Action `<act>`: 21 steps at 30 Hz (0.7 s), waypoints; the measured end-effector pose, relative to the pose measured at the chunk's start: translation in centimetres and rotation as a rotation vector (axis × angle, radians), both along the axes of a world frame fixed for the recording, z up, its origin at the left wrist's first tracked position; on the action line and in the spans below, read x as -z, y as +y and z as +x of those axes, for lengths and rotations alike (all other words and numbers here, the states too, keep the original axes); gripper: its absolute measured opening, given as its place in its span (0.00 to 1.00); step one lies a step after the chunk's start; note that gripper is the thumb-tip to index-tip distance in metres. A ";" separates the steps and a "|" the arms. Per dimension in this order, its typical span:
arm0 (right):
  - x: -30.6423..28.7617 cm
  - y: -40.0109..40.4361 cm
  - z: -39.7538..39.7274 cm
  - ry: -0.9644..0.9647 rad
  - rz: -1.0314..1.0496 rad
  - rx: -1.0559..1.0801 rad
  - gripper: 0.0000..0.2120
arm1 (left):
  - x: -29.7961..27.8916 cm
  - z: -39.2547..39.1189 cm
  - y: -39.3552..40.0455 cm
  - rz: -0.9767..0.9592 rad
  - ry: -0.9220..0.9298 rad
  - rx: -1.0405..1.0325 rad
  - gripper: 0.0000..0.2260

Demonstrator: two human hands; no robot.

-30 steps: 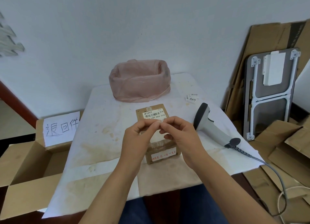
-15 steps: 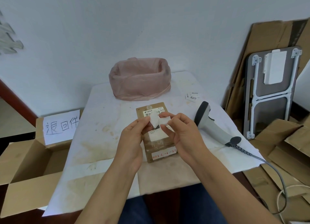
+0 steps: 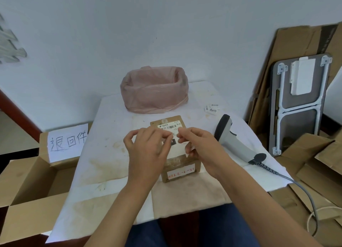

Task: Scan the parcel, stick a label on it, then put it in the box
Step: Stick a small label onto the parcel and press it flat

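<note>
Over the brown parcel (image 3: pixel 175 148) at the desk's (image 3: pixel 111 135) middle, both hands' fingers pinch a small white label (image 3: pixel 182 142), not yet stuck; the open box (image 3: pixel 27 187) off the desk's left edge waits, scanner (image 3: pixel 235 141) set aside.

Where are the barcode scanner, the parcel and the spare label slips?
barcode scanner (image 3: pixel 233 141), head view, on its grey handle.
parcel (image 3: pixel 182 170), head view, on its near end by the red-marked sticker.
spare label slips (image 3: pixel 212 108), head view, on the top slip.
</note>
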State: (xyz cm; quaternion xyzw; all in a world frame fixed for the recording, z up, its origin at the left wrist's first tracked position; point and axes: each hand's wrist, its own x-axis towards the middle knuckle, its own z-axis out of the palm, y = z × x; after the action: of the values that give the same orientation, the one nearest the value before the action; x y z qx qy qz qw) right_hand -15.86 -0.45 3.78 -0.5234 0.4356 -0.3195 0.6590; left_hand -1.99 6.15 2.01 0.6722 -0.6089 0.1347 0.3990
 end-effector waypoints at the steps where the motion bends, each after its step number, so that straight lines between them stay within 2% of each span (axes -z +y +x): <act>1: -0.1 0.1 0.1 0.010 -0.001 -0.012 0.12 | 0.1 0.0 -0.1 -0.014 -0.119 0.007 0.03; 5: -0.2 0.2 0.3 -0.017 -0.051 0.029 0.05 | 0.4 0.1 0.1 -0.062 -0.305 0.018 0.04; 7: -0.1 0.1 0.3 -0.033 -0.085 0.066 0.01 | 0.5 0.2 0.0 -0.073 -0.322 0.023 0.03; 10: 0.3 0.1 0.4 -0.023 -0.124 0.127 0.03 | 0.7 0.1 -0.3 -0.049 -0.293 0.044 0.03; 14: 1.3 -0.2 0.3 0.077 -0.227 0.185 0.06 | 0.7 0.2 -0.7 0.010 -0.131 0.066 0.05; 18: 1.5 -0.9 0.1 0.171 -0.361 0.115 0.05 | 0.0 0.7 -1.4 0.136 0.053 0.064 0.05; 21: 1.3 -1.6 0.3 0.233 -0.429 0.024 0.06 | -0.6 0.9 -2.1 0.269 0.330 0.110 0.07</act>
State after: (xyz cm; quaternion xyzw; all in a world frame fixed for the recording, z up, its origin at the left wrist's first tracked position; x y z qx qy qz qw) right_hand -15.59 -2.06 2.43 -0.6794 0.4369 -0.3501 0.4743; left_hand -1.05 4.03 2.60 0.6981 -0.5835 -0.0816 0.4067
